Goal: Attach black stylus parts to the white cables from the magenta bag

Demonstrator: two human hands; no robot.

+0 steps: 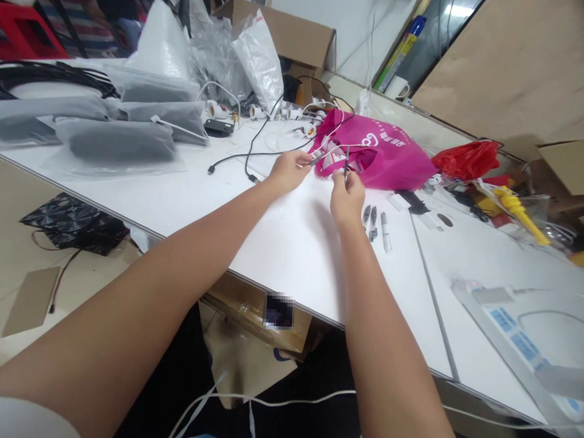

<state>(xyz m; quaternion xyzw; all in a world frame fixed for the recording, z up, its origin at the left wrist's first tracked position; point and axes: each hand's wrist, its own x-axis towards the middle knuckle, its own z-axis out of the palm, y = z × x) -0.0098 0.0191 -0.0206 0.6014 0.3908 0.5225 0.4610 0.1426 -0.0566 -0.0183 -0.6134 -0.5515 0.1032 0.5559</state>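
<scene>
Head view. Both forearms extend from the lower edge of the frame toward the centre, over a white surface (291, 238).

Left hand (288, 170): located just left of frame centre. The fingers are closed on the end of a thin white wire (330, 149), with a small grey piece pinched at the fingertips. The wire runs up and to the right, across the pink bag (391, 160).

Right hand (347, 197): located just right of the left hand, close to it but apart. Thumb and fingers are pinched on a slim dark tool (346, 162), held upright, tip pointing up toward the wire. The kind of tool cannot be told at this size.

The pink bag lies on the surface directly behind both hands, upper centre of the frame. A red bag (466, 159) lies to its right.

Right of the right hand, three small pen-like pieces (376, 224) lie side by side on the surface. A white power strip (514, 332) lies at the lower right. A yellow tool (522, 216) lies at the right edge, near the red bag.

Upper left: grey packets in clear sleeves (116, 140) are stacked on the surface, with coiled black cable (37, 75) behind them. A loose black cable (249, 156) lies between the packets and the left hand. White lamp sockets (277, 112) sit upper centre, behind the pink bag. A cardboard box (285, 35) stands at the top.
</scene>
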